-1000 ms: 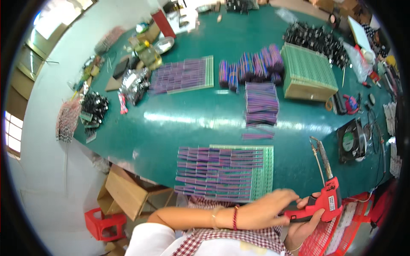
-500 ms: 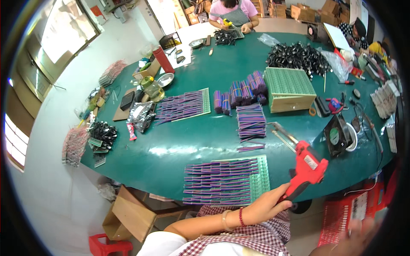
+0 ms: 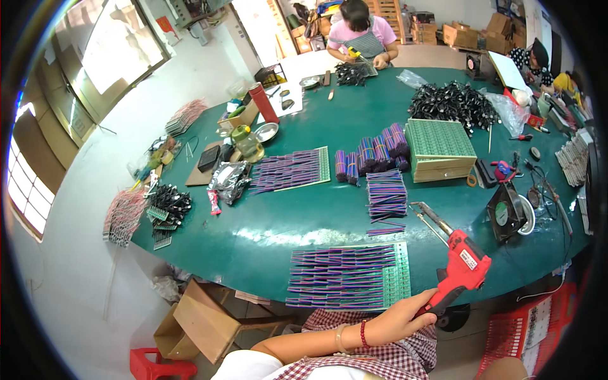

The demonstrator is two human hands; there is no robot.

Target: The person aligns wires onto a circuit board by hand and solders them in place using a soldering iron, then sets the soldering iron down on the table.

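1. Our left hand (image 3: pixel 400 318) is wrapped firmly round the grip of the soldering gun (image 3: pixel 467 261) — smooth red plastic with slim metal prongs, right of centre in the frame.
2. Our right hand is out of view; we cannot tell its fingers.
3. At lower centre we see a flat, gridded green panel (image 3: pixel 398 272) under rows of thin purple-blue wires (image 3: pixel 335 273).
4. The table (image 3: pixel 316 212) is glossy green.

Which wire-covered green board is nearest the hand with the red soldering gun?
The front board, at the near edge of the table, by the left hand. The back board lies farther off, left of the wire bundles.
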